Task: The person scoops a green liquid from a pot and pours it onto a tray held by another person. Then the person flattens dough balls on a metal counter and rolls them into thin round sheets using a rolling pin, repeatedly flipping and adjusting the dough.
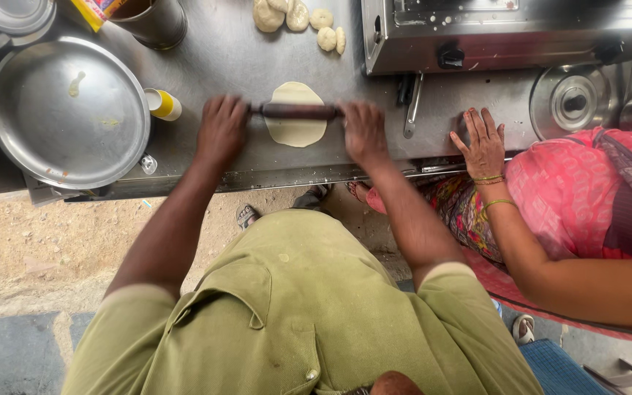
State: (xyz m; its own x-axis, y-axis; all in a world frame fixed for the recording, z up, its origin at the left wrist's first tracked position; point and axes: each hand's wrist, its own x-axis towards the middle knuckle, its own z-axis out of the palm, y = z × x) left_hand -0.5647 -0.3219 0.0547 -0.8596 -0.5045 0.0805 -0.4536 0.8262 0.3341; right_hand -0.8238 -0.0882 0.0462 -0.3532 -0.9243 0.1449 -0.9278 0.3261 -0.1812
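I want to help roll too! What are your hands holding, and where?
A dark wooden rolling pin: left hand on its left end, right hand on its right end, over flat dough.

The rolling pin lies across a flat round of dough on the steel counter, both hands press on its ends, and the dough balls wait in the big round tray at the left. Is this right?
Not quite. The head view shows the dough balls lying on the bare steel counter, beyond the flat round of dough, not in the big round tray. The rest holds: left hand and right hand press the rolling pin ends.
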